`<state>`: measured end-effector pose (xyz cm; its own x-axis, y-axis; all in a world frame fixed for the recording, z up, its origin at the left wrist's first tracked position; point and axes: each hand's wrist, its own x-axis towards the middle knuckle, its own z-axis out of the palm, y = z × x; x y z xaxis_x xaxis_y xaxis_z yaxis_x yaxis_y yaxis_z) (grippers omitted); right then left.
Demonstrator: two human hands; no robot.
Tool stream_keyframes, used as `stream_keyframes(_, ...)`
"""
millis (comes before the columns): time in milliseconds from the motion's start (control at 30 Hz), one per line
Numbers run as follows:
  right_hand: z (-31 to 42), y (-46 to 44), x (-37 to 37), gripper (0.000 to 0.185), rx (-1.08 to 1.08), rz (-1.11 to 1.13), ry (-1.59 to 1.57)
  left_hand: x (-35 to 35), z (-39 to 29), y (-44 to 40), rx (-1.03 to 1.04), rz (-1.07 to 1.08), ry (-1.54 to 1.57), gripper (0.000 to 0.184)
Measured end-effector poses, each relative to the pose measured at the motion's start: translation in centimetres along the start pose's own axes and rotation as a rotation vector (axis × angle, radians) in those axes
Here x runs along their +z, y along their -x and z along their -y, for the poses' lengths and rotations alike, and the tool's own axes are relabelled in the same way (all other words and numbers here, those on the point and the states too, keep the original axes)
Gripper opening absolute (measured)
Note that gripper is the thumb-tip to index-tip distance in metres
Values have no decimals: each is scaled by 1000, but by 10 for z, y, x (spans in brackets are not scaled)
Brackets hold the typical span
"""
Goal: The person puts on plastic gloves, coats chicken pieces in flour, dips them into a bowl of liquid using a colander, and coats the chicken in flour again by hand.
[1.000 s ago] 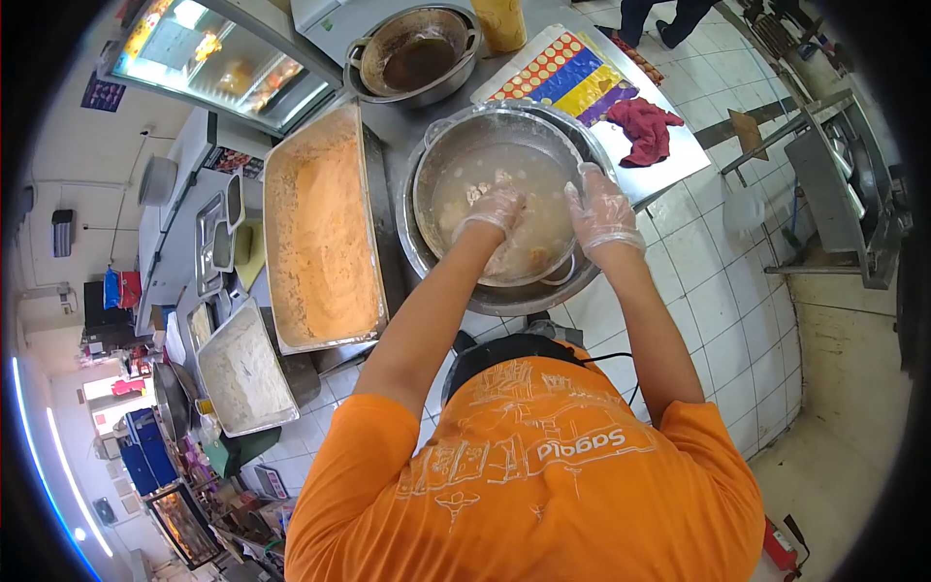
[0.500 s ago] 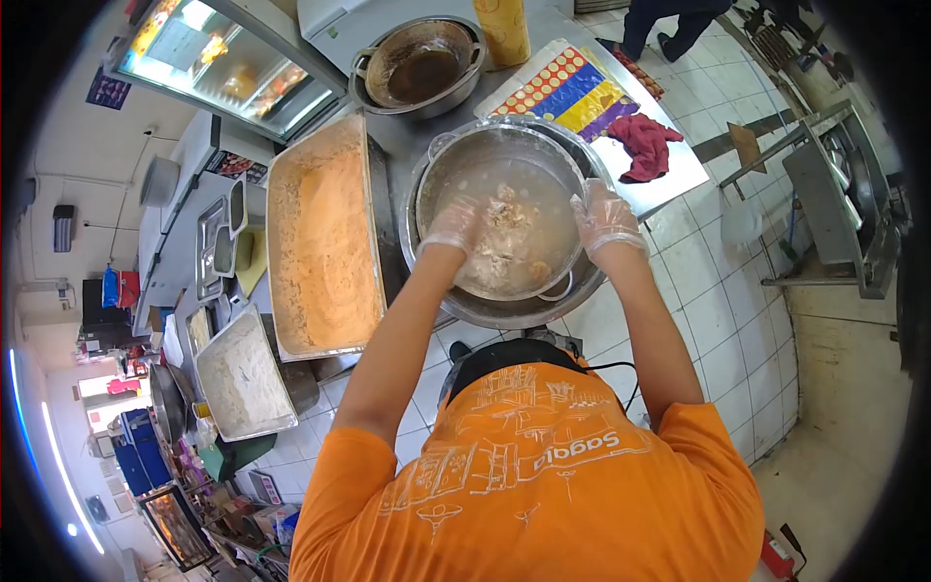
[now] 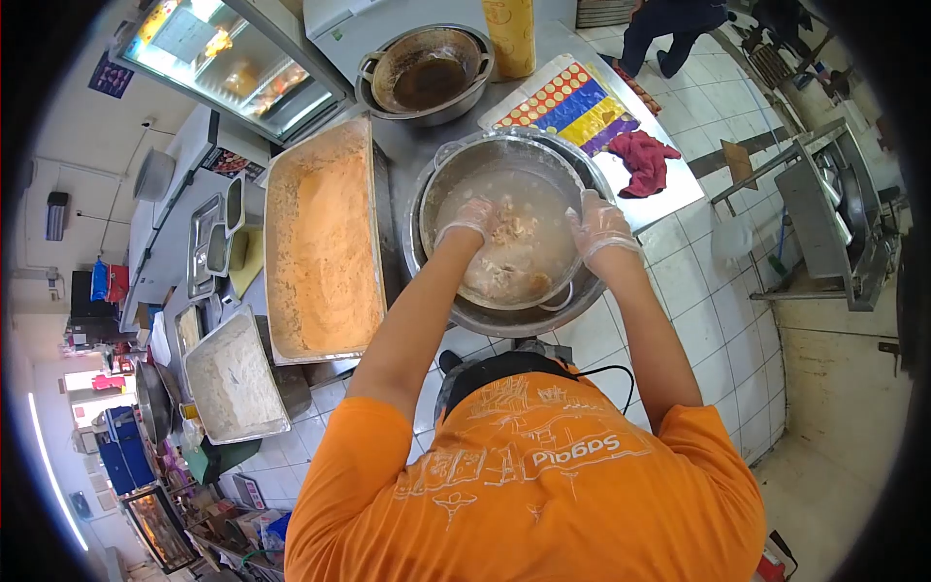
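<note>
A round metal pot [image 3: 448, 184] of cloudy liquid sits inside a wider metal basin [image 3: 504, 318]. Pale, coated-looking food pieces [image 3: 509, 276], perhaps chicken, lie in the liquid. My left hand [image 3: 471, 215], in a clear plastic glove, reaches into the pot at its left side, by the pieces. Its fingertips are hidden in the murky liquid, so I cannot see whether they hold anything. Gloved likewise, my right hand [image 3: 603, 225] is closed over the pot's right rim, thumb inside the wall.
Left of the pot stands a deep tray [image 3: 335, 247] of orange powder, with a tray of white flour [image 3: 238, 378] beyond. A dark-stained pan [image 3: 427, 73] rests in a bowl behind. A red cloth [image 3: 645, 163] lies at right. Another person's legs [image 3: 669, 34] show at top.
My left hand has shifted slightly right and up within the pot, and the pieces and liquid have moved about. My right hand stays at the rim. The view has tilted a little.
</note>
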<state>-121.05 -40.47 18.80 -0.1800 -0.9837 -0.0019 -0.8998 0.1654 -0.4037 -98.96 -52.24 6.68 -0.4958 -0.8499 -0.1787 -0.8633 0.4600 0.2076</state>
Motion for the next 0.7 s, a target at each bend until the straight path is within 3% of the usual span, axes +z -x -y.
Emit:
stream_keyframes(67,-3,-2,0,37,11,8,11,-17,8,8,75,-82,27,24)
stream_keyframes(167,-14,0,9,36,-17,16,71,-67,1,38,-131,-92,119,22)
stream_keyframes(267,-16,2,8,35,21,56,38,-49,-1,57,54,260,-184,21)
stream_keyframes(300,-14,2,6,35,1,54,33,-41,-13,70,-2,102,-151,23)
stream_keyframes(400,-13,1,4,36,-22,51,25,-26,-11,65,-121,268,-142,36)
stream_keyframes(600,1,-1,-8,40,1,81,-16,-70,-25,80,-185,333,-107,36)
stream_keyframes(700,7,-1,-14,42,58,200,-15,-24,-16,77,-175,257,-91,33)
